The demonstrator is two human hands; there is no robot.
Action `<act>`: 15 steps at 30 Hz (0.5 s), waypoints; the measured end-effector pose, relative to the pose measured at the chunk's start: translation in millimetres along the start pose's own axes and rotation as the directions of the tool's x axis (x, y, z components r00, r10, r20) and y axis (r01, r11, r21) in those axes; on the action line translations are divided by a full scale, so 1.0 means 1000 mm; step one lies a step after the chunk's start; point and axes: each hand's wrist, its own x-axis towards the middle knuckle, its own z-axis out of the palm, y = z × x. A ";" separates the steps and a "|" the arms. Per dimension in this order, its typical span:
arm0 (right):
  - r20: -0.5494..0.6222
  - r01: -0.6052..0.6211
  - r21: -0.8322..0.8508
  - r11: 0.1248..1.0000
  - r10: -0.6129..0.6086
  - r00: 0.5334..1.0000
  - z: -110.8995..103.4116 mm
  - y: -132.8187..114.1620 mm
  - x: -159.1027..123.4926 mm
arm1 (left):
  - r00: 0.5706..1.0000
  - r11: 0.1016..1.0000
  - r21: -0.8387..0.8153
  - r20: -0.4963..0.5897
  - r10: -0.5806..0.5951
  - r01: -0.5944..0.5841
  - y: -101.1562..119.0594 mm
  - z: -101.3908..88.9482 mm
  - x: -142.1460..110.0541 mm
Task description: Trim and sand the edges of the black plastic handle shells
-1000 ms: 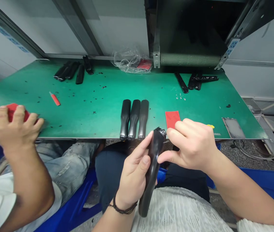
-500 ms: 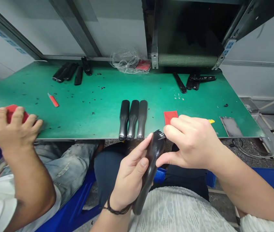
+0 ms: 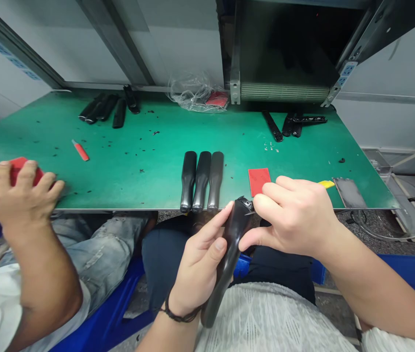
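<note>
Handle [image 3: 232, 238], slanting before the tabletop [image 3: 148, 188], is wrapped by the left grip [image 3: 200, 259]; the right grip [image 3: 291, 215] curls beside the handle's upper end, hiding whether it pinches anything: cannot tell.

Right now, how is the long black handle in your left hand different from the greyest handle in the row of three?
The held handle tilts in the left hand; the grey handle lies on the green table.
The held handle's far end is jagged; the grey handle's is smooth and rounded.
The held handle looks blacker than the grey handle.
Both are long and dark.
</note>
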 end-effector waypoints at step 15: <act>-0.046 -0.065 0.006 0.998 0.066 0.997 0.000 -0.001 -0.010 | 1.000 0.995 0.097 0.007 0.025 -0.025 0.006 0.003 0.000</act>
